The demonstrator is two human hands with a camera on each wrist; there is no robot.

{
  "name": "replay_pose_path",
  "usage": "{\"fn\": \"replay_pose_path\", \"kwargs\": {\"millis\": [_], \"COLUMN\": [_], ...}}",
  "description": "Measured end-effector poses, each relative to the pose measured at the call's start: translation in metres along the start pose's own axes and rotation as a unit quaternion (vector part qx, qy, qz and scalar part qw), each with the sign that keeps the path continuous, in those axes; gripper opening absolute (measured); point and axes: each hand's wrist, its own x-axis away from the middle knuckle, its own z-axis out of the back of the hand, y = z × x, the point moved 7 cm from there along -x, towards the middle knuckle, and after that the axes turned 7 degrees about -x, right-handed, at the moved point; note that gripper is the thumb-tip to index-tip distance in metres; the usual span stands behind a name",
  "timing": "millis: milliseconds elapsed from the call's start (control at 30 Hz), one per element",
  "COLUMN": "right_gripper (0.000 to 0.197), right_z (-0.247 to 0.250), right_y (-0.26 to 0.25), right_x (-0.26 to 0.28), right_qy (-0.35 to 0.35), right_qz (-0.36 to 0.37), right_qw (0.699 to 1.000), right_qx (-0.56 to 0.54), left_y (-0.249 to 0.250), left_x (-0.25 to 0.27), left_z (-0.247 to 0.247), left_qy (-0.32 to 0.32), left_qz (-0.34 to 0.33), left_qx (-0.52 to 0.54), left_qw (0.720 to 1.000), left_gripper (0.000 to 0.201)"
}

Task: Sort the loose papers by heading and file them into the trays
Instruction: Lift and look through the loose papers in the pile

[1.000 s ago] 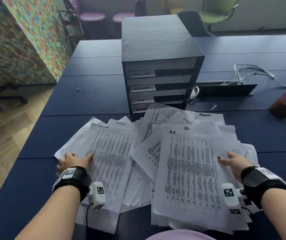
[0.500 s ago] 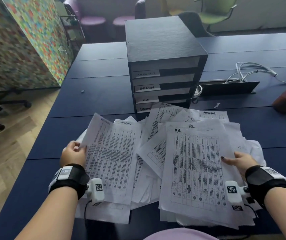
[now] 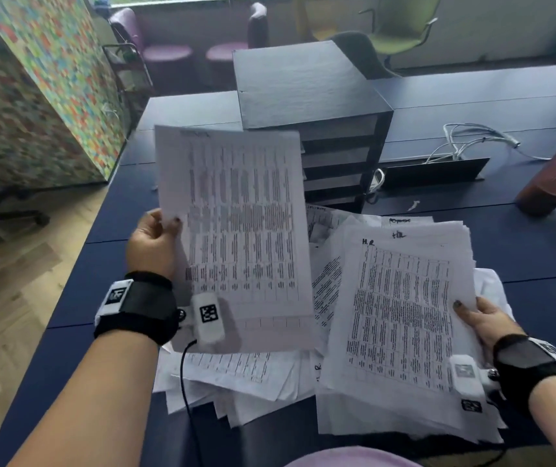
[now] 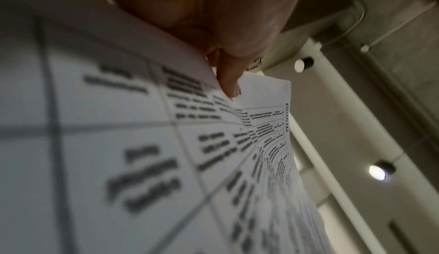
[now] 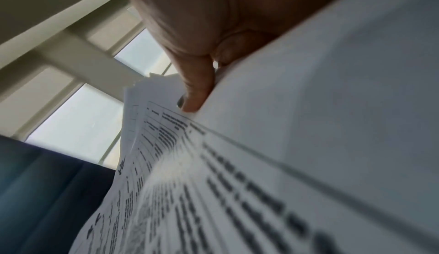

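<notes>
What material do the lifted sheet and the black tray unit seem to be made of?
Lifted sheet: thin white office paper, matte; it curves where the left hand pinches its edge, and the printed table is visible.
Black tray unit: probably covered cardboard or board, matte; its top shows a fine grain, but plastic is possible.
</notes>
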Motion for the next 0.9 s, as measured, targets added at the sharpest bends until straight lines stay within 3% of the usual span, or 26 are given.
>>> {"fn": "replay_pose_path", "kwargs": {"millis": [100,267,400,500,600,667,700,767,900], "right_gripper": [0.009,0.013,0.01,0.012,0.03,0.045,0.064,0.094,0.098], "right_z": [0.004,-0.006,-0.018,-0.023,-0.023,-0.018,-0.017,-0.013,-0.021], "right_y": [0.0,-0.002,0.001,0.004,0.008,0.012,0.012,0.012,0.009], "right_x": [0.006,0.012,0.016,0.014,0.008,0.003,0.001,-0.002,0.004], "right_qy": [0.005,-0.02,-0.025,-0.009,0.003,0.002,0.002,0.0,-0.04], "right_qz": [-0.017,-0.042,-0.045,-0.036,-0.047,-0.057,-0.059,-0.065,-0.095], "right_qw": [0.998,0.996,0.998,0.998,0.987,0.984,0.982,0.978,0.976], "right_qx": [-0.059,-0.078,-0.028,0.056,0.153,0.17,0.177,0.197,0.19], "left_y": [-0.025,-0.066,-0.08,-0.074,-0.078,-0.094,-0.103,-0.122,-0.139], "left_x": [0.019,0.062,0.095,0.105,0.082,0.06,0.051,0.042,0.041], "left_z": [-0.031,-0.085,-0.129,-0.147,-0.128,-0.098,-0.08,-0.052,-0.042], "left_qy": [-0.064,-0.178,-0.285,-0.336,-0.265,-0.189,-0.158,-0.125,-0.143], "left_qz": [0.032,0.113,0.166,0.134,0.101,0.127,0.154,0.211,0.239], "left_qx": [-0.045,-0.158,-0.148,-0.165,-0.277,-0.373,-0.402,-0.413,-0.321], "left_qw": [0.996,0.965,0.933,0.918,0.918,0.9,0.889,0.877,0.905], "left_gripper": [0.012,0.024,0.028,0.029,0.028,0.035,0.041,0.053,0.062]}}
